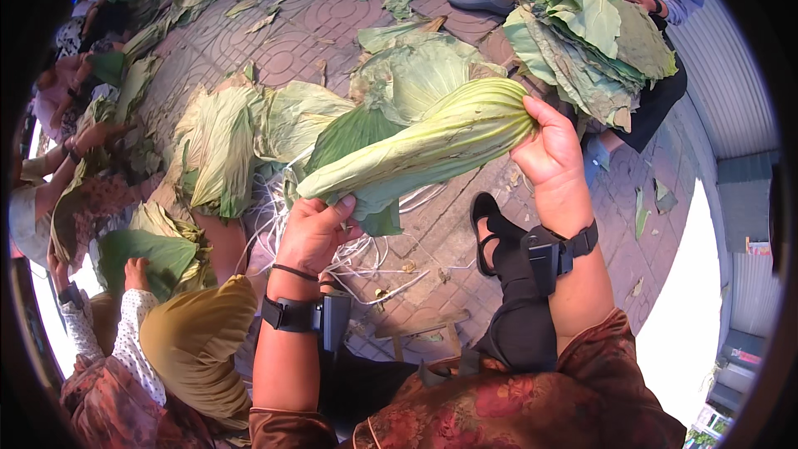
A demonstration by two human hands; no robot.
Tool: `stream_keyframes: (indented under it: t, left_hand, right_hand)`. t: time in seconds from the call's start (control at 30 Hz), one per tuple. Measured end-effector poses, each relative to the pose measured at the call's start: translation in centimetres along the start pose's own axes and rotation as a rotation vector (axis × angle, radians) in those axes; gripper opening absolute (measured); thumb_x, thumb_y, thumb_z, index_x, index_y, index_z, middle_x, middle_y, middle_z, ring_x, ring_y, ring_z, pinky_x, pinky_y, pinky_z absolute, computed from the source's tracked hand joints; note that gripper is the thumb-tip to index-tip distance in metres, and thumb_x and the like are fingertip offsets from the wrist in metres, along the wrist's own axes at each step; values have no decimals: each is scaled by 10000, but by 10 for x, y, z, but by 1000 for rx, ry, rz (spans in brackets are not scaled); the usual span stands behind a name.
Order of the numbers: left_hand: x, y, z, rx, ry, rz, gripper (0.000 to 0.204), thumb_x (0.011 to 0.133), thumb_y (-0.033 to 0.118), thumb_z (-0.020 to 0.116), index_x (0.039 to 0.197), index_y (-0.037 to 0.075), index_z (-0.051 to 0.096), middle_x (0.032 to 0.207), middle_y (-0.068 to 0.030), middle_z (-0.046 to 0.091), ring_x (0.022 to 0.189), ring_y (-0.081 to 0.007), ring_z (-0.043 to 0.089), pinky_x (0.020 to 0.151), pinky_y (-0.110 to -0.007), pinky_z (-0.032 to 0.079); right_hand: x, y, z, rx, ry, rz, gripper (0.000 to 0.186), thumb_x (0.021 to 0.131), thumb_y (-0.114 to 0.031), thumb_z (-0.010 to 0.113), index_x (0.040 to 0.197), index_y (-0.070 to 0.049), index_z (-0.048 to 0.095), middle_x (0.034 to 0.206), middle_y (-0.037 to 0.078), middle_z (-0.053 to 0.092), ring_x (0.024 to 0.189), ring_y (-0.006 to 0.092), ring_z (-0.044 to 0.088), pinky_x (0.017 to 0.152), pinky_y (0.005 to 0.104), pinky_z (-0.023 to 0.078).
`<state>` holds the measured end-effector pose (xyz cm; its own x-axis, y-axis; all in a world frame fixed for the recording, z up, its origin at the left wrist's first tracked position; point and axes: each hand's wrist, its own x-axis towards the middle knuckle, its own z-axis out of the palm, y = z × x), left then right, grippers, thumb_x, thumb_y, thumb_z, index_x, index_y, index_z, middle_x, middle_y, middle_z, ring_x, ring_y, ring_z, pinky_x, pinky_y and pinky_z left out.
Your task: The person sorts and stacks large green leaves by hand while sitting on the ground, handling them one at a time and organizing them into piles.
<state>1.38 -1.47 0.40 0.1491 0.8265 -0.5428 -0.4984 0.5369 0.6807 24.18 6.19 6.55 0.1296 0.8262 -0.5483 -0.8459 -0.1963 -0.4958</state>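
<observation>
Here, in the head view, the left hand's (314, 233) fingers close on the near end of a long folded green leaf (416, 137), while the right hand (550, 143) pinches its ribbed, rounded end. The leaf slants above brick paving (445, 249), white strips (357, 259) and wilted leaves (223, 145).

Bright daylight: sunlit ground (686, 283) at right glares pure white, while the brick paving (615, 241) lies in softer shade. The folded leaves (424, 133) look crisp, the corrugated shutter (736, 66) bends with fisheye curvature, and people (56, 104) at far left seem slightly blurred.
</observation>
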Motion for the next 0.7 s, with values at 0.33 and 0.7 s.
stream_keyframes:
  t: [0.33,0.7]
  left_hand:
    - [-4,9,2,441,110,33,87,718,97,523,729,11,512,570,-11,509,441,-68,483,360,-164,338]
    - [-7,9,-6,389,-58,12,97,703,98,540,773,31,525,623,23,518,492,-29,434,411,-157,332]
  right_hand:
    - [5,-10,-1,-167,159,-296,202,730,-24,404,919,41,440,902,154,491,841,255,484,767,368,381]
    - [-6,-10,2,-288,46,-445,165,731,-23,417,892,11,423,862,120,494,774,216,501,664,348,430]
